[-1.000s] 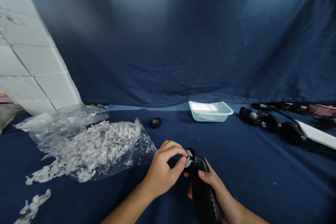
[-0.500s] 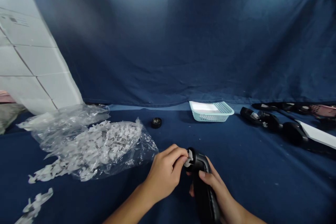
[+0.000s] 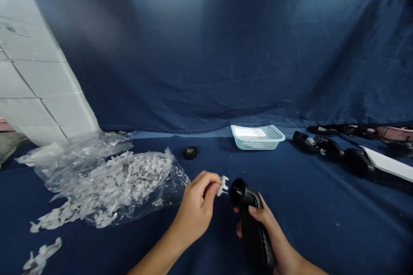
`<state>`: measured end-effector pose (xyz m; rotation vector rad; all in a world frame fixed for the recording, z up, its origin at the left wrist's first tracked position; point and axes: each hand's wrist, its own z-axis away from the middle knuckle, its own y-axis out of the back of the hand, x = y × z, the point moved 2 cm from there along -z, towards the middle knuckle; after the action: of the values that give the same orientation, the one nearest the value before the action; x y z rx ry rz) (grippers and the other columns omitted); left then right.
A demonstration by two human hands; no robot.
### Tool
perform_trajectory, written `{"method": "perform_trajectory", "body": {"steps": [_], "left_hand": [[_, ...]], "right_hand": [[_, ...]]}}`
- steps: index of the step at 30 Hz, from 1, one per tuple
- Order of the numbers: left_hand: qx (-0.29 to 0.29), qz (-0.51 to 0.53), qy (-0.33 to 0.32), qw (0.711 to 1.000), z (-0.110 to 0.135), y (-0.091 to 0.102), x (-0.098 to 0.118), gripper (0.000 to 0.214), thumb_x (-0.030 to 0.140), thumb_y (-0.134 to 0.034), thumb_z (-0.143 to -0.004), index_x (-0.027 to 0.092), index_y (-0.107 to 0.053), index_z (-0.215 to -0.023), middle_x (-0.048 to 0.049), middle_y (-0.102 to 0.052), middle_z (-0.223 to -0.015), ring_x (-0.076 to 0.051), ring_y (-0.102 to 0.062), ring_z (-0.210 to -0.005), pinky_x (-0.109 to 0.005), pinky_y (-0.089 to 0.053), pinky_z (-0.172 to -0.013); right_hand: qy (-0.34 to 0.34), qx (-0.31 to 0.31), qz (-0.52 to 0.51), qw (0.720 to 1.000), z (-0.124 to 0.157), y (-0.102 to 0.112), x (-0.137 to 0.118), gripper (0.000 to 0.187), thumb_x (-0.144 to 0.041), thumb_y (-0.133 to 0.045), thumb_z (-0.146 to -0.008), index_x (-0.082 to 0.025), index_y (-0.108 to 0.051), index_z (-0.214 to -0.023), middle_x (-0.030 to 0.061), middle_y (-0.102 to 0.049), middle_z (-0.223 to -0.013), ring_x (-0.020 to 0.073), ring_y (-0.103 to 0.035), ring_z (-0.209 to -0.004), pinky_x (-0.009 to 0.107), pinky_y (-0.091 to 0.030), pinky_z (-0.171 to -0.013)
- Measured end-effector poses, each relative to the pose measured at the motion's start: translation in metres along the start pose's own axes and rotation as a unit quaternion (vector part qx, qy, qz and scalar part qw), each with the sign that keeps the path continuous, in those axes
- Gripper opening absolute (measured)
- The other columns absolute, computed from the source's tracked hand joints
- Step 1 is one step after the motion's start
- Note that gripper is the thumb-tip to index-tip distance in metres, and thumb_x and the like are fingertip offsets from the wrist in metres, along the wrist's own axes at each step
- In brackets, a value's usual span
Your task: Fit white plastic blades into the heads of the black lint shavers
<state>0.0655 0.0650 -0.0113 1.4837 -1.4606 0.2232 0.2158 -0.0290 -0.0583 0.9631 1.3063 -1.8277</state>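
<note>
Pinched between the thumb and fingers of my left hand (image 3: 200, 201) is a small white plastic part (image 3: 222, 185) with several prongs. My right hand (image 3: 269, 227) is wrapped around a black handheld housing (image 3: 250, 219) with a round opening at its top, turned toward the left. The white part is just left of that opening, apart from it. To the left, many similar white plastic pieces (image 3: 129, 182) lie in and spill from a clear plastic bag (image 3: 174, 180). A few more white pieces (image 3: 41, 258) rest at the lower left.
A small black round ring-like part (image 3: 190, 152) lies beyond my left hand. A light-blue basket (image 3: 257, 142) with something white inside stands at the back. Several black housings (image 3: 325, 147) and a white strip (image 3: 387, 165) lie at the right, near a pink basket (image 3: 395, 133).
My left hand has drawn the white plastic part leftward, away from the black housing's opening, which now shows open. My right hand still grips the housing.
</note>
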Motion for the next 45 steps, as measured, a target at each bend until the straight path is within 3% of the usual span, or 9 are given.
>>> {"method": "perform_trajectory", "body": {"steps": [6, 16, 20, 28, 34, 41, 45], "left_hand": [[-0.039, 0.021, -0.012, 0.999, 0.007, -0.013, 0.006, 0.019, 0.016, -0.042, -0.096, 0.019, -0.054, -0.082, 0.0005, -0.051, -0.078, -0.013, -0.050, -0.071, -0.024, -0.039, -0.067], [-0.034, 0.020, -0.011, 0.999, 0.008, -0.014, 0.004, 0.018, 0.018, -0.042, -0.097, 0.019, -0.054, -0.085, 0.0008, -0.050, -0.079, -0.012, -0.049, -0.069, -0.024, -0.038, -0.065], [-0.042, 0.015, -0.021, 0.999, 0.009, -0.016, 0.004, 0.018, 0.018, -0.042, -0.097, 0.019, -0.054, -0.084, 0.0003, -0.050, -0.079, -0.013, -0.050, -0.072, -0.025, -0.039, -0.069], [-0.074, -0.010, -0.039, 0.996, 0.015, -0.020, 0.007, 0.018, 0.019, -0.037, -0.098, 0.021, -0.053, -0.091, -0.0022, -0.053, -0.085, -0.015, -0.053, -0.076, -0.027, -0.041, -0.072], [-0.070, 0.014, -0.033, 0.997, 0.016, -0.023, 0.007, 0.017, 0.018, -0.038, -0.098, 0.021, -0.053, -0.089, -0.0015, -0.053, -0.082, -0.015, -0.053, -0.075, -0.026, -0.041, -0.072], [-0.060, 0.033, -0.024, 0.997, 0.017, -0.024, 0.005, 0.019, 0.017, -0.040, -0.097, 0.020, -0.055, -0.086, -0.0019, -0.055, -0.081, -0.015, -0.054, -0.075, -0.026, -0.042, -0.071], [-0.051, 0.035, -0.026, 0.998, 0.019, -0.024, 0.004, 0.020, 0.017, -0.039, -0.097, 0.020, -0.055, -0.086, -0.0024, -0.055, -0.081, -0.015, -0.054, -0.074, -0.026, -0.043, -0.069]], "right_hand": [[0.019, -0.040, 0.017, 0.999, -0.001, -0.001, 0.001, 0.061, -0.046, -0.062, -0.081, -0.024, -0.038, -0.134, 0.0039, -0.066, -0.091, 0.0154, -0.061, -0.057, 0.026, -0.040, -0.053], [0.017, -0.064, 0.019, 0.998, -0.001, 0.002, 0.004, 0.063, -0.045, -0.061, -0.083, -0.023, -0.034, -0.135, 0.0057, -0.066, -0.094, 0.0149, -0.060, -0.059, 0.026, -0.039, -0.054], [0.010, -0.065, 0.015, 0.998, -0.001, 0.003, 0.006, 0.067, -0.045, -0.061, -0.083, -0.023, -0.030, -0.138, 0.0030, -0.067, -0.084, 0.0157, -0.060, -0.059, 0.027, -0.040, -0.056], [0.011, -0.074, 0.019, 0.997, 0.000, 0.003, 0.007, 0.061, -0.045, -0.064, -0.081, -0.025, -0.039, -0.133, 0.0033, -0.066, -0.089, 0.0174, -0.061, -0.062, 0.031, -0.043, -0.061], [0.005, -0.063, 0.020, 0.998, 0.003, 0.003, 0.009, 0.069, -0.044, -0.069, -0.076, -0.025, -0.037, -0.134, 0.0039, -0.066, -0.096, 0.0150, -0.060, -0.058, 0.028, -0.042, -0.056], [0.027, -0.065, 0.034, 0.997, -0.001, 0.006, 0.015, 0.069, -0.045, -0.067, -0.077, -0.026, -0.035, -0.135, 0.0033, -0.066, -0.091, 0.0174, -0.062, -0.062, 0.032, -0.048, -0.059], [0.031, -0.080, 0.031, 0.996, -0.008, 0.009, 0.021, 0.071, -0.048, -0.073, -0.071, -0.027, -0.040, -0.131, 0.0020, -0.066, -0.086, 0.0179, -0.062, -0.056, 0.031, -0.048, -0.053]]}}
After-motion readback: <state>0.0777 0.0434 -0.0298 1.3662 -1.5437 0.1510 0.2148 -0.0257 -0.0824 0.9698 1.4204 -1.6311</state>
